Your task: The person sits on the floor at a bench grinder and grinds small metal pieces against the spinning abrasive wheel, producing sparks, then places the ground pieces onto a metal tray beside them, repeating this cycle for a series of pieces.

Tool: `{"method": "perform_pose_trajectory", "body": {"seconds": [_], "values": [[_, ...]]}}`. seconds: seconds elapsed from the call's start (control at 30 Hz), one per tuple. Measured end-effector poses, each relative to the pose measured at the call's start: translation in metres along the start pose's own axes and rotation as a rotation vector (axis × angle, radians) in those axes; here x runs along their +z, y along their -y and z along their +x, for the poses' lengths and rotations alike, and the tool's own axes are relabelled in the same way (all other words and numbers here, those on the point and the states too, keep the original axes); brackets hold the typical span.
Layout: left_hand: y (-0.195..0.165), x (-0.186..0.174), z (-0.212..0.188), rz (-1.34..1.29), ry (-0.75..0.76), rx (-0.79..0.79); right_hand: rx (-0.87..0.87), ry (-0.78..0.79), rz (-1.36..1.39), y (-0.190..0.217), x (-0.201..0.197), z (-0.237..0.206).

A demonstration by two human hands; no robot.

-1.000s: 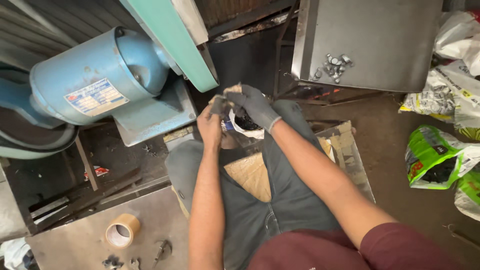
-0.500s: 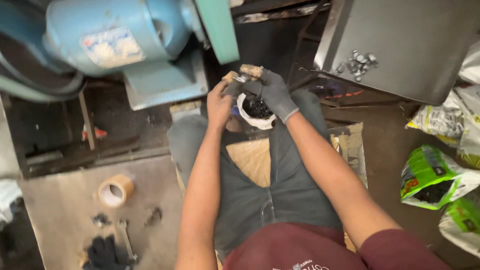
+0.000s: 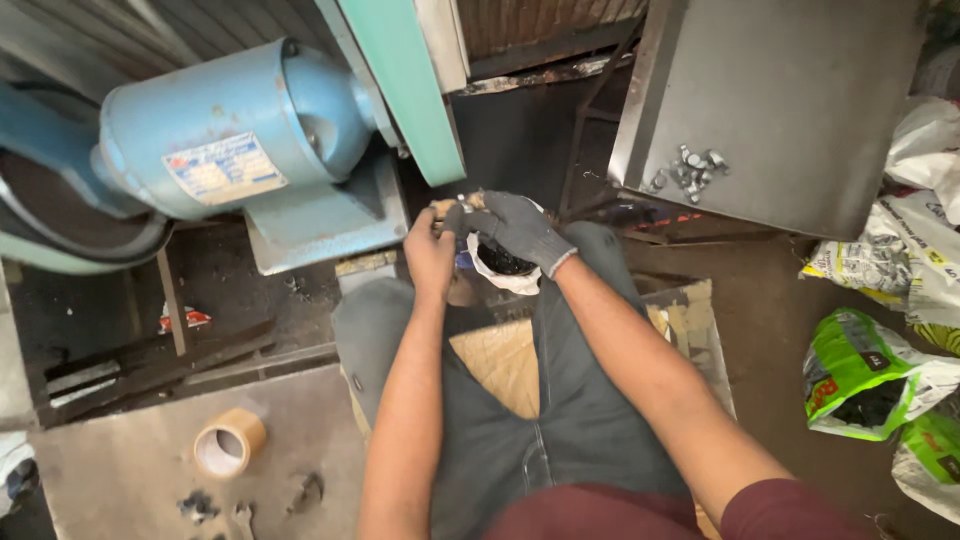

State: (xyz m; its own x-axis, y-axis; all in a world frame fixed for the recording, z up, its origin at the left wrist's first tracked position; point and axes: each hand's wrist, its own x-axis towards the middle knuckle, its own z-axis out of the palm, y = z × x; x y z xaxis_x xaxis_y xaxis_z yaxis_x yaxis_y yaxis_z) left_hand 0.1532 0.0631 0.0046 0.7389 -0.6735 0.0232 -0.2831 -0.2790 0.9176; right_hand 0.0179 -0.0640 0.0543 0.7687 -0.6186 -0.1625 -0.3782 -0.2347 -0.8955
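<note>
At the 8 o'clock corner a roll of tan tape (image 3: pixel 229 443) lies flat on a grey metal sheet (image 3: pixel 120 470), with small dark parts just beside it. At 10 o'clock a smooth, light-blue cylindrical motor (image 3: pixel 235 130) is mounted beside a green slanted guard (image 3: pixel 400 80). Near centre, over the knees, the bare left hand (image 3: pixel 430 250) is curled, its fingertips pinched on a small workpiece (image 3: pixel 452 207); its exact shape cannot be told. The right hand (image 3: pixel 520 228), in a grey knitted glove, is closed over the same workpiece from the other side, above a white container of dark pieces (image 3: pixel 498 266). The step in hand is judged to be fitting or holding a small part; a firm two-handed pinch is called for. At 2 o'clock small shiny metal parts (image 3: pixel 690 168) lie heaped on a dull steel plate (image 3: pixel 780 100). At 4 o'clock crinkled green and white bags (image 3: pixel 860 375) are seen
</note>
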Motion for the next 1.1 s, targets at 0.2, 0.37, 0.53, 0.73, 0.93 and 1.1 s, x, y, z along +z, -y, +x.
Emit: {"method": "perform_pose_trajectory", "body": {"seconds": [0.2, 0.37, 0.53, 0.73, 0.93, 1.1], "values": [[-0.022, 0.002, 0.01, 0.028, -0.07, -0.18, 0.028, 0.022, 0.368, 0.013, 0.004, 0.018], [-0.022, 0.006, 0.011, -0.197, -0.056, -0.042, 0.076, -0.046, 0.255, 0.016, 0.001, 0.005], [-0.024, 0.0, -0.001, -0.332, -0.025, 0.04, -0.176, -0.104, 0.246, 0.017, -0.003, -0.002], [-0.02, -0.004, -0.003, -0.531, 0.202, -0.35, -0.147, -0.253, 0.164, 0.02, -0.005, -0.024], [-0.004, 0.018, 0.0, -0.578, 0.222, -0.28, 0.087, -0.225, 0.47, 0.0, -0.007, -0.001], [-0.004, 0.022, -0.005, -1.413, 0.438, -0.414, 0.115, -0.246, 0.721, -0.011, -0.002, 0.04]]}}
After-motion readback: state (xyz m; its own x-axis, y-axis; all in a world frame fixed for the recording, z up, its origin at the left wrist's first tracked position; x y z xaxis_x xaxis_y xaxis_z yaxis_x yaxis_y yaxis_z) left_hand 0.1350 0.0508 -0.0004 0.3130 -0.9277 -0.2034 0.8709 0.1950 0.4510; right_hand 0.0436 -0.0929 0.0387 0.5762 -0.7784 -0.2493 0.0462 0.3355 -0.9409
